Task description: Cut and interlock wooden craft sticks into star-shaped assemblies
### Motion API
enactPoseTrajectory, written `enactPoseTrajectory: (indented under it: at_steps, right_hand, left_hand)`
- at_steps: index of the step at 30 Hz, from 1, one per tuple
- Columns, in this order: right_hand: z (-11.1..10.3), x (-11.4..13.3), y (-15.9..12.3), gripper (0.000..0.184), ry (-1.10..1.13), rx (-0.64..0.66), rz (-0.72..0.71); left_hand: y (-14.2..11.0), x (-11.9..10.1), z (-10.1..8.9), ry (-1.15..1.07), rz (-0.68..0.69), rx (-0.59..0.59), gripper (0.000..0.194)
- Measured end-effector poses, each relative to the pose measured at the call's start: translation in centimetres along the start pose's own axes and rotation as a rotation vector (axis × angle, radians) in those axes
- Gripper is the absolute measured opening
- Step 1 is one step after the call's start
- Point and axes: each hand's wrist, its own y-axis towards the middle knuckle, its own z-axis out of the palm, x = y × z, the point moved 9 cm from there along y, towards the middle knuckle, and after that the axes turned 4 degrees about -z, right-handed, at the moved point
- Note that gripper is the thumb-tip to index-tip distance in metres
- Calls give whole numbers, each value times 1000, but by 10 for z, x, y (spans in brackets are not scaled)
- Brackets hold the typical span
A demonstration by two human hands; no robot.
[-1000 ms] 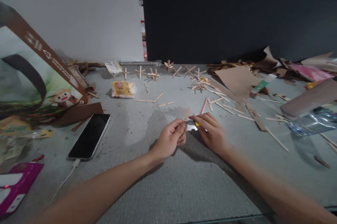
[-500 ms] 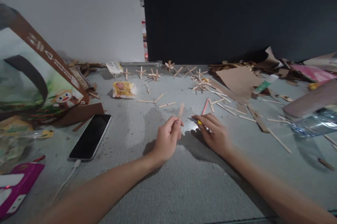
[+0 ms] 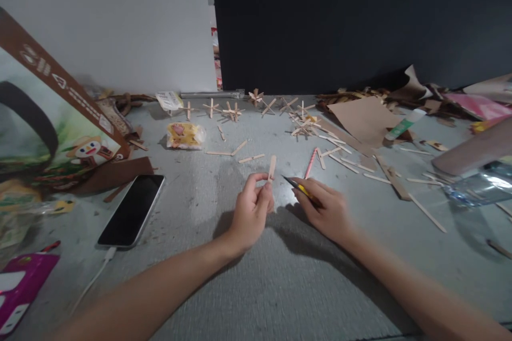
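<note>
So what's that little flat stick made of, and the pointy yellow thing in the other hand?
The short flat pale stick, pinched upright in the left hand, looks like bare, unpainted wood: matte tan with rounded ends, like a craft stick. The yellow-handled cutter in the right hand seems to be glossy plastic with a dark, probably metal, blade tip.

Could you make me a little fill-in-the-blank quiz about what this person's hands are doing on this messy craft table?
1. The left hand pinches a short wooden ____ upright.
2. The right hand holds a craft knife with a ____ handle.
3. The phone lying on the table is on the person's ____ side.

Missing words: stick; yellow; left
</note>
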Motion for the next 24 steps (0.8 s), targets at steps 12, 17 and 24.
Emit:
enactPoseTrajectory:
  at_steps: [12,17,24]
  right_hand:
    - [16,7,-7,31,580,201,596]
    - [18,6,-10,33,643,216,666]
    - [18,9,-11,36,636,253,670]
  left_hand:
    - [-2,2,-3,114,-6,-11,40]
    - [-7,-1,0,289,33,9,37]
    - [-9,-5,1,389,51,-3,34]
